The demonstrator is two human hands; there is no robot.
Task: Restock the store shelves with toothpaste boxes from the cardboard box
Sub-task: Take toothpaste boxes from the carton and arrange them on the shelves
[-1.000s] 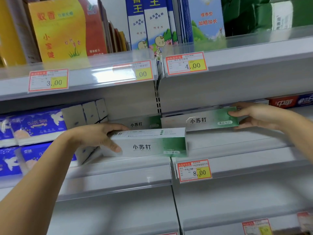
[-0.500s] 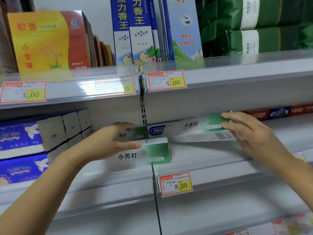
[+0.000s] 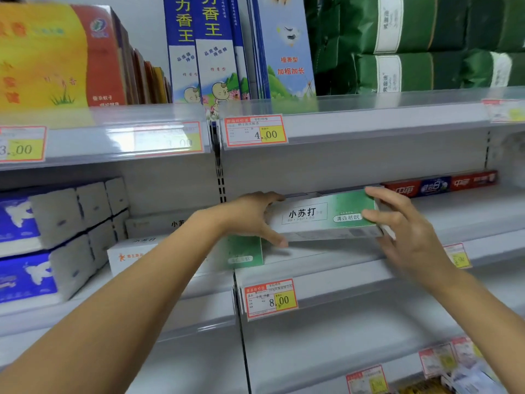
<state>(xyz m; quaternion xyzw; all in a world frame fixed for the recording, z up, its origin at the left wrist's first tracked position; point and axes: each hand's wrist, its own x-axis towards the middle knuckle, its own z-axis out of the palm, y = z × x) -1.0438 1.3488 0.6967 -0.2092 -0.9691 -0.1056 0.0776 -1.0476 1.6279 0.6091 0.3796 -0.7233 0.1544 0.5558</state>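
Note:
A white-and-green toothpaste box (image 3: 321, 216) lies lengthwise over the middle shelf (image 3: 355, 260) of the right bay. My left hand (image 3: 250, 217) grips its left end, thumb underneath and fingers over the top. Fingers and thumb of my right hand (image 3: 409, 231) curl round its right end. A second white-and-green box (image 3: 136, 253) lies on the left bay's shelf, partly behind my left forearm. A third box (image 3: 159, 223) sits behind that one. The cardboard box is out of view.
Red and blue toothpaste boxes (image 3: 437, 184) line the back of the right shelf. Blue tissue packs (image 3: 42, 245) fill the left bay. Yellow, blue and green packages (image 3: 412, 44) stand on the shelf above. Price tags (image 3: 270, 298) hang on the shelf edges.
My left hand let go of the front box in the left bay and moved right onto the left end of the box in my right hand. The view has moved closer.

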